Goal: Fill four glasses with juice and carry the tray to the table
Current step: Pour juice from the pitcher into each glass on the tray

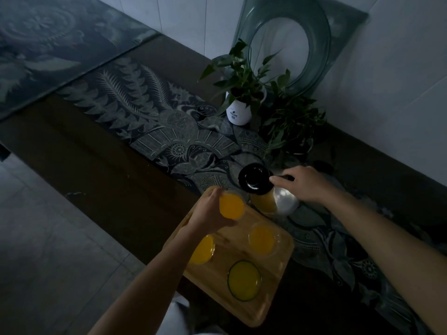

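A wooden tray (273,281) lies on the patterned counter. Three glasses of orange juice stand on it: one at the left (202,250), one at the right (262,240), one with a dark rim at the front (244,280). My left hand (208,213) is wrapped around a fourth juice glass (231,206) over the tray's far corner. Just beyond the tray stands a juice jug (263,201) with a black lid (254,179). My right hand (307,183) rests on the jug's handle side, fingers curled over it.
A white pot with a green plant (239,112) and a second leafy plant (290,126) stand behind the jug. A large glass dish (321,56) leans on the white wall. The counter's dark edge runs diagonally at the left, above the tiled floor (48,250).
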Demonstrator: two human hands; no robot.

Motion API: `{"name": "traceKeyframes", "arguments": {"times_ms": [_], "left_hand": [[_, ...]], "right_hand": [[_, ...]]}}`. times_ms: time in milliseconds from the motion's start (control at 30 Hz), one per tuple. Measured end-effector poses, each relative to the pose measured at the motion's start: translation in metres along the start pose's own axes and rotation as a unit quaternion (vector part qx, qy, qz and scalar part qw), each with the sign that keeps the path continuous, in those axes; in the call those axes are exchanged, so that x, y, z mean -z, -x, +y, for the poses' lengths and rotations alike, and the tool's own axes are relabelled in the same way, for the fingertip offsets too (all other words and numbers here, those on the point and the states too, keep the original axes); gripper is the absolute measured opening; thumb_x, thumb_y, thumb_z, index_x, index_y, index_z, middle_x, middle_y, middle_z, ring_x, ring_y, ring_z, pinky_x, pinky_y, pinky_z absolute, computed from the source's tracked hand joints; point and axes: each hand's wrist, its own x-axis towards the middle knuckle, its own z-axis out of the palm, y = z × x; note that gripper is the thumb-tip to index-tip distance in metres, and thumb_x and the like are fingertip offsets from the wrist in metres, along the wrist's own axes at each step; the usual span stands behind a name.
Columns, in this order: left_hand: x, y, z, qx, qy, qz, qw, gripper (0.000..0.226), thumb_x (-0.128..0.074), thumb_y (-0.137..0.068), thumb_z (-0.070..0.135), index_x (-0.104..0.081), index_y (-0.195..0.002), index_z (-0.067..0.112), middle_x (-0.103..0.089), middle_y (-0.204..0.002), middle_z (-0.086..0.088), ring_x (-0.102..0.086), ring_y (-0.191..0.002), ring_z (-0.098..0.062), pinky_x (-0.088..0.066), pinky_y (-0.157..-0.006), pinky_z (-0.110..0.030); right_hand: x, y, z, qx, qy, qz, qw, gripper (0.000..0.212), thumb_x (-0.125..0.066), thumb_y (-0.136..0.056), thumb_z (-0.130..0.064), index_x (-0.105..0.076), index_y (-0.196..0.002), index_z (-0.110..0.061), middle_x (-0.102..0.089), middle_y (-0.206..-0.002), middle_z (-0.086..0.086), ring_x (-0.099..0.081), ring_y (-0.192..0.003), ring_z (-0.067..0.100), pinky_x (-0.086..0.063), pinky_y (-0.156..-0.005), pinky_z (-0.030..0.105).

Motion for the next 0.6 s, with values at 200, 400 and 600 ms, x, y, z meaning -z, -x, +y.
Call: {"name": "traceKeyframes", "arguments": {"times_ms": [200, 400, 600], "left_hand": [[0.002, 0.004, -0.007, 0.024, -0.007, 0.0, 1.0, 0.104, -0.092, -0.057, 0.045, -0.038, -0.142, 0.021, -0.052, -0.138, -0.001, -0.053, -0.119, -0.022, -0.046, -0.085, -0.03], [0.011, 0.009, -0.012, 0.006, -0.006, -0.012, 1.0, 0.106, -0.09, -0.056, 0.044, -0.036, -0.145, 0.029, -0.055, -0.136, 0.005, -0.053, -0.119, -0.015, -0.045, -0.088, -0.028], [0.017, 0.005, -0.02, -0.009, -0.01, -0.048, 0.999, 0.107, -0.088, -0.057, 0.047, -0.031, -0.146, 0.032, -0.052, -0.139, 0.007, -0.052, -0.122, -0.016, -0.05, -0.096, -0.035]], "right_hand": [[-0.015, 0.006, 0.013, -0.061, -0.131, 0.067, 0.987, 0.062, -0.049, -0.094, -0.066, -0.07, -0.084, -0.009, -0.065, -0.07, 0.006, -0.063, -0.064, 0.021, -0.043, -0.06, 0.033], [-0.031, 0.001, 0.005, -0.079, -0.273, 0.127, 0.95, 0.063, -0.05, -0.093, -0.066, -0.058, -0.068, -0.008, -0.051, -0.056, 0.003, -0.051, -0.052, 0.02, -0.038, -0.054, 0.036], [-0.046, -0.014, -0.034, -0.106, -0.342, 0.182, 0.915, 0.06, -0.047, -0.091, -0.071, -0.059, -0.065, -0.019, -0.054, -0.054, 0.003, -0.057, -0.054, 0.029, -0.044, -0.053, 0.041]]}}
